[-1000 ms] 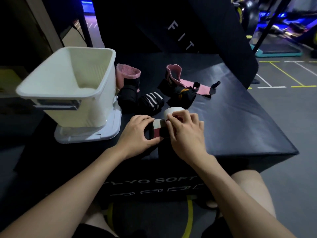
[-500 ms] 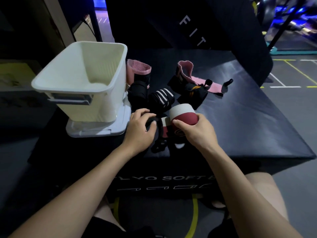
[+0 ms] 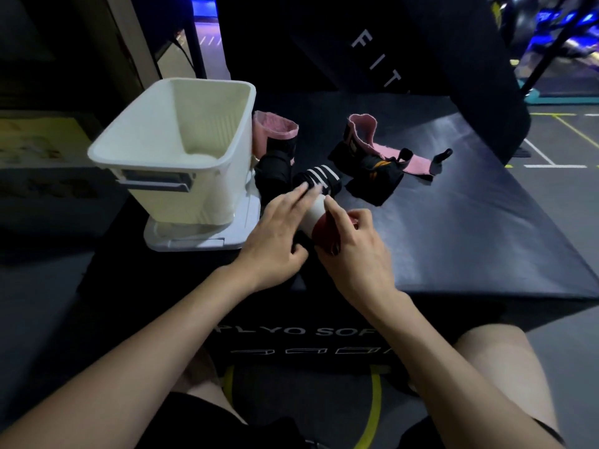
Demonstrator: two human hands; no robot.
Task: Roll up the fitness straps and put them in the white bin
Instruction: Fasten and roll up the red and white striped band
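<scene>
A rolled red-and-white strap (image 3: 319,223) sits upright between my hands near the front of the black plyo box (image 3: 453,228). My right hand (image 3: 353,251) grips the roll from the right side. With straight fingers, my left hand (image 3: 278,238) lies flat against the roll's left side. The white bin (image 3: 181,150) stands at the left on its lid. Behind my hands lie a black strap with white stripes (image 3: 319,179), a pink-and-black strap (image 3: 275,147) beside the bin, and an unrolled pink-and-black strap (image 3: 385,157).
The white lid (image 3: 194,238) under the bin reaches the box's left front part. A slanted black pad with white letters (image 3: 405,43) rises behind the box. The box's right edge drops to the gym floor (image 3: 567,189).
The roll has been raised off the box surface and turned more upright. My left hand opened and moved up along its left side, while my right hand kept its grip.
</scene>
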